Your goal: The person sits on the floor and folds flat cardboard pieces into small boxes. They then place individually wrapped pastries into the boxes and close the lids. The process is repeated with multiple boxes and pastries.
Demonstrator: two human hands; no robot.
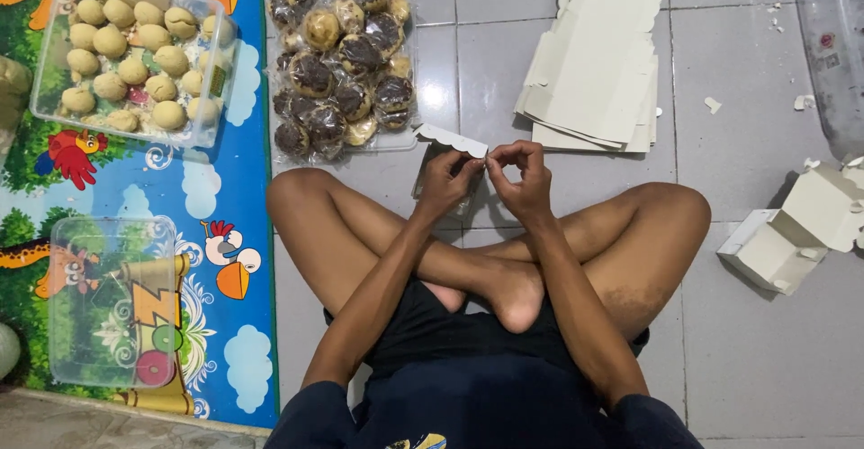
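I sit cross-legged on a grey tiled floor. My left hand (pixel 446 182) and my right hand (pixel 522 179) meet in front of my shins, both pinching a small white cardboard box piece (pixel 450 139) with a scalloped edge. The fingertips of both hands touch at its right end. The rest of the piece is partly hidden behind my left hand.
A stack of flat white box blanks (pixel 594 71) lies ahead to the right. A clear tray of wrapped chocolate-topped pastries (pixel 346 53) sits ahead left. On a colourful mat (pixel 243 233) stand a tub of pale round cookies (pixel 135 58) and an empty clear tub (pixel 112 300). Folded white boxes (pixel 801 228) lie at right.
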